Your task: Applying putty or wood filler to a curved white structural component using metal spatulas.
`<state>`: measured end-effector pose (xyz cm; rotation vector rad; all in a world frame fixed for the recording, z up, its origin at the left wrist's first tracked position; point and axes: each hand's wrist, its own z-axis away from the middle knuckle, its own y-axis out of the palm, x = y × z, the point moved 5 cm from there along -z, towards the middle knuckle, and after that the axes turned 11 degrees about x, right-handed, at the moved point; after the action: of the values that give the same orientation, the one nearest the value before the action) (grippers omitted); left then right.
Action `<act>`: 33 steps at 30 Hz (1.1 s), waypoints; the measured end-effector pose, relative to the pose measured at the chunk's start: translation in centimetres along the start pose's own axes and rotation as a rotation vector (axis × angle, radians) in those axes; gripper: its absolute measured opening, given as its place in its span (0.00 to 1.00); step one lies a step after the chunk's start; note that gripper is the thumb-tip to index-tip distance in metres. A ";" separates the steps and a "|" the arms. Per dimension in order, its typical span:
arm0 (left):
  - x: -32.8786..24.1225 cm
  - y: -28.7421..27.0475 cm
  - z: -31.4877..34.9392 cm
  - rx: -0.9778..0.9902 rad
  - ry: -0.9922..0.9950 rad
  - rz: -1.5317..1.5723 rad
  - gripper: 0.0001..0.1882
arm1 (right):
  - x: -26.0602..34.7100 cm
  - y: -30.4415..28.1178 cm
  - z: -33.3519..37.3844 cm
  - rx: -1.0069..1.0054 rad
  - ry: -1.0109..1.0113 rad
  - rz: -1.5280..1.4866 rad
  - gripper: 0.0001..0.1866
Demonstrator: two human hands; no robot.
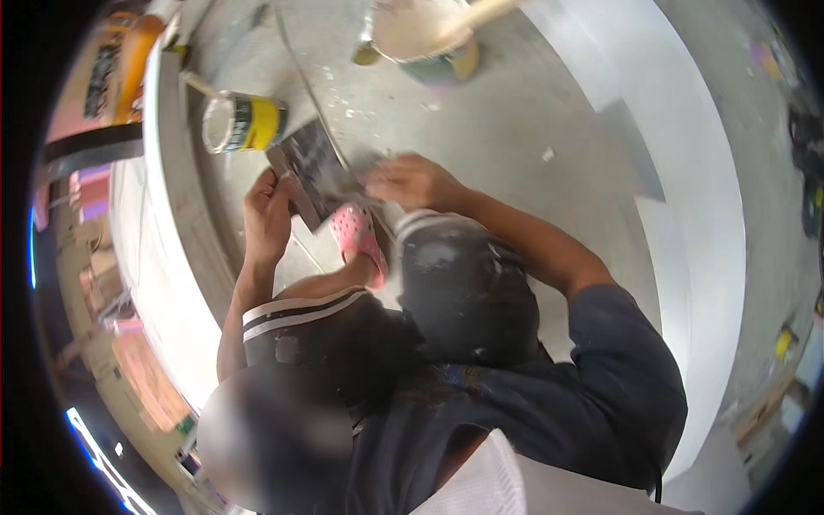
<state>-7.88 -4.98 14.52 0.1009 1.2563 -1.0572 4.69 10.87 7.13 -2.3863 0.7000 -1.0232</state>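
Note:
My left hand (268, 219) is closed on the near left edge of a plastering trowel (316, 167), a flat dark rectangular blade smeared with grey-white paste. The blade lies tilted above the floor in front of my knees. From the right, my right hand (414, 180) reaches to the blade's right edge, its fingers curled together. They hold a small grey tool (367, 163), too blurred to name, close against the trowel. Just beyond the trowel stands a small paint bucket (247, 123) with a yellow and dark green label and a stick leaning out of it.
Farther off stands a larger bucket (421, 39) of pale paste with a wooden handle (481, 17) across it. A white wall panel (176, 223) runs along my left, a broad white strip (687, 172) along my right. My foot wears a pink clog (354, 230) below the trowel.

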 end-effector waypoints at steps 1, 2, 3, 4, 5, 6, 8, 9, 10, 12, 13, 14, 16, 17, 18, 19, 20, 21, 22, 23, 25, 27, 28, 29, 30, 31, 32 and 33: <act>-2.1 -0.3 0.1 -0.094 0.064 0.118 0.05 | -1.0 1.6 1.7 0.161 -0.023 -0.018 0.09; -4.3 -0.1 -0.4 -0.178 0.152 0.230 0.05 | -3.2 5.1 4.1 0.472 -0.015 0.067 0.11; -4.8 -0.5 -0.9 -0.197 0.184 0.128 0.04 | -3.0 4.0 6.1 0.188 -0.086 0.064 0.10; -4.8 -0.6 -1.3 -0.206 0.207 0.026 0.04 | -4.7 4.5 8.3 0.208 0.079 -0.113 0.09; -4.1 -0.4 -1.7 -0.128 0.173 -0.010 0.04 | -4.9 4.0 9.7 0.178 0.282 -0.201 0.10; -3.4 -0.5 -2.4 -0.077 0.117 -0.041 0.06 | -6.6 4.0 11.5 0.126 0.489 -0.291 0.10; -2.0 0.5 -4.5 -0.123 0.172 0.226 0.09 | -7.1 0.5 13.6 -0.185 0.881 -0.480 0.09; -2.6 0.9 -5.5 -0.109 0.170 0.222 0.09 | -8.1 -0.8 14.9 -0.254 0.957 -0.477 0.09; -3.3 1.4 -6.6 -0.017 0.172 0.351 0.09 | -9.2 -2.0 16.1 -0.318 1.037 -0.475 0.10; -3.3 1.5 -9.2 0.056 0.148 0.503 0.11 | -11.2 -4.2 16.9 -0.301 1.088 -0.493 0.15; -3.1 0.9 -10.3 0.065 0.165 0.582 0.11 | -11.8 -5.7 15.9 -0.310 1.115 -0.438 0.14; -3.1 0.2 -11.2 0.070 0.181 0.662 0.11 | -12.1 -7.4 14.5 -0.314 1.140 -0.383 0.14; -2.5 -1.1 -13.7 -0.073 0.098 0.737 0.14 | -12.8 -10.4 10.6 -0.343 1.110 -0.281 0.14; -0.9 -2.3 -15.6 0.173 0.104 0.741 0.16 | -13.4 -11.4 8.4 -0.311 1.097 -0.251 0.14; 0.5 -3.3 -17.2 0.419 0.103 0.739 0.19 | -14.1 -12.2 6.7 -0.275 1.087 -0.220 0.15; 1.8 -4.1 -19.2 0.401 0.169 0.644 0.20 | -14.7 -12.7 5.4 -0.266 1.089 -0.222 0.15; 2.5 -4.2 -21.2 0.380 0.231 0.550 0.23 | -15.8 -13.1 4.2 -0.242 1.094 -0.239 0.16; 1.2 -2.7 -23.4 0.290 0.079 0.477 0.24 | -16.7 -13.8 3.5 -0.228 1.121 -0.239 0.17; -0.2 -1.5 -25.0 0.196 -0.073 0.394 0.25 | -17.3 -14.2 2.7 -0.228 1.141 -0.231 0.17; -0.7 -1.2 -26.8 0.301 -0.021 0.386 0.26 | -17.8 -14.3 1.6 -0.232 1.218 -0.200 0.17; -1.3 -0.1 -31.5 0.452 0.029 0.385 0.27 | -18.1 -15.0 0.8 -0.241 1.282 -0.125 0.15; -0.9 2.6 -35.1 0.631 0.031 0.087 0.30 | -16.7 -14.2 0.0 -0.222 1.201 -0.129 0.14; -0.6 4.5 -36.0 0.706 0.020 0.085 0.30 | -15.6 -14.2 0.1 -0.194 1.090 -0.135 0.13; -0.7 6.1 -36.9 0.832 0.013 0.057 0.31 | -15.0 -13.1 0.8 -0.125 0.921 0.052 0.13; -0.9 7.7 -37.8 0.961 0.010 0.029 0.33 | -13.7 -12.3 1.0 -0.008 0.720 0.358 0.13; -0.4 7.8 -38.4 1.063 -0.117 0.085 0.34 | -13.2 -11.6 -0.5 -0.192 0.986 -0.047 0.14; -0.2 8.5 -38.6 1.132 -0.130 0.068 0.34 | -12.7 -11.7 -1.0 -0.225 1.049 -0.035 0.14; 0.0 9.3 -38.7 1.182 -0.117 0.238 0.34 | -12.2 -11.7 -1.5 -0.174 0.985 0.019 0.14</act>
<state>-29.22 22.93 -4.10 1.0390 0.3589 -1.4370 -0.52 27.04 8.35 -1.8756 1.1478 -2.2198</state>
